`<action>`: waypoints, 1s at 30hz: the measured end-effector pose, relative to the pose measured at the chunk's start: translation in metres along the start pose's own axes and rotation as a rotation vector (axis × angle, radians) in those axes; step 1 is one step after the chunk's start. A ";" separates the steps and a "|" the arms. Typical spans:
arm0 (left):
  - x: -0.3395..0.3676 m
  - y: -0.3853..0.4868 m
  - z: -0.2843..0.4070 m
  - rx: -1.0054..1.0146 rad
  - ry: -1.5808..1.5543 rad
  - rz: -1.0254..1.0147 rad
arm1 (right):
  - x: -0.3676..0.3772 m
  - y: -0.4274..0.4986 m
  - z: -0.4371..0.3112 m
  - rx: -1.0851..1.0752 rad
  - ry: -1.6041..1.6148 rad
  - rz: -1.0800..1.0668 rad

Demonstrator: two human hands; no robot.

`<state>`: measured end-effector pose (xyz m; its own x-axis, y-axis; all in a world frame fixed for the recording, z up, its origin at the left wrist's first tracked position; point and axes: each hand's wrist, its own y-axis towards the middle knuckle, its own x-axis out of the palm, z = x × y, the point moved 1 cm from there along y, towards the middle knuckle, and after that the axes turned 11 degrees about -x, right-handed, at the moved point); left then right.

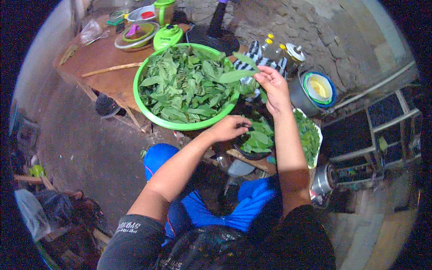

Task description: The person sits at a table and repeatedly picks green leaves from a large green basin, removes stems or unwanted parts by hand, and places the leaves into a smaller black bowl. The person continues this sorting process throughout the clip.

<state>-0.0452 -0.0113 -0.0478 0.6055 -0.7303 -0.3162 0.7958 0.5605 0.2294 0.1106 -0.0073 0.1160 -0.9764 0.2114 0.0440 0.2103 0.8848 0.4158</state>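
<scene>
A bright green plastic basin (138,98) heaped with green leaves (189,87) stands before me on the corner of a wooden table. Above its right rim my right hand (273,86) pinches a small bunch of long leaves (236,76) by the stem ends. My left hand (231,128) is just below the basin's lower right rim, fingers half curled; whether something is between them cannot be told. Close beside it, lower right, a dark bowl or pan holds more flat leaves (259,138). A further pile of leaves (307,135) lies in a white-edged container, partly hidden behind my right forearm.
The wooden table (108,77) bears a stick (111,69), a green lidded container (167,36) and stacked bowls (136,35). Beyond my right hand are a striped cloth (260,60), yellow-capped bottles (268,43) and a bucket (302,89). A metal pot (322,180) stands at right.
</scene>
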 end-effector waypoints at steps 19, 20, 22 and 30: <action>0.010 0.008 0.014 -0.087 -0.007 0.052 | -0.084 -0.164 0.093 0.149 -0.030 -0.153; 0.014 0.007 0.015 -0.008 0.071 0.089 | -0.085 -0.164 0.094 0.141 -0.051 -0.177; 0.017 0.008 0.014 -0.057 0.216 0.061 | -0.087 -0.163 0.091 0.103 -0.063 -0.162; 0.027 0.016 0.019 -0.095 0.281 0.157 | -0.100 -0.159 0.072 0.105 -0.239 0.006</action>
<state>-0.0158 -0.0298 -0.0355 0.6838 -0.5036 -0.5280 0.6804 0.7014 0.2123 0.1784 -0.1395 -0.0196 -0.9383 0.2980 -0.1752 0.2323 0.9190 0.3186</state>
